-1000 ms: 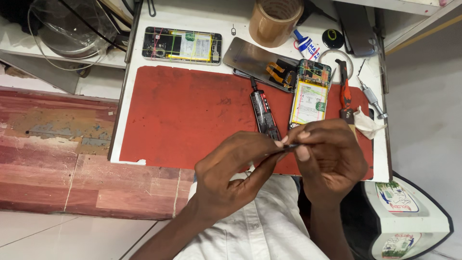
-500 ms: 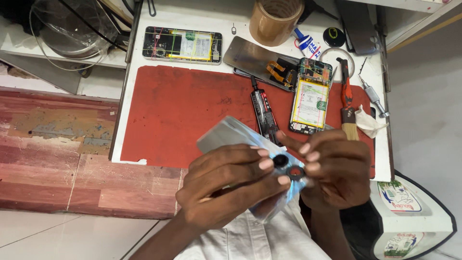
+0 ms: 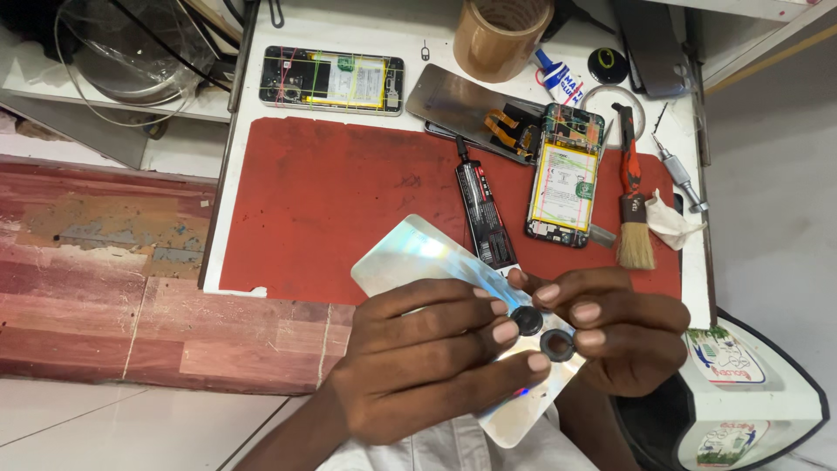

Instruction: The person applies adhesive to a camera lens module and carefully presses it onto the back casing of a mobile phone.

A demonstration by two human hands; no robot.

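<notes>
My left hand (image 3: 427,358) and my right hand (image 3: 623,327) together hold a shiny, iridescent phone back cover (image 3: 418,257) above the near edge of the red mat (image 3: 340,201). The cover's two round black camera rings (image 3: 542,333) face up, and fingertips of both hands pinch around them. An opened phone with its yellow-labelled battery showing (image 3: 562,174) lies on the mat just beyond my right hand. A black glue tube (image 3: 484,214) lies beside it.
A second opened phone (image 3: 331,80) and a detached screen with an orange flex cable (image 3: 475,109) lie at the back of the white table. A brush (image 3: 632,214), a screwdriver (image 3: 680,174), a brown tape roll (image 3: 501,35) and a white cloth (image 3: 671,222) are nearby.
A second ago my hands pinched only a small part. They now hold the shiny back cover, lifted and tilted flatter, with fingers on its camera rings.
</notes>
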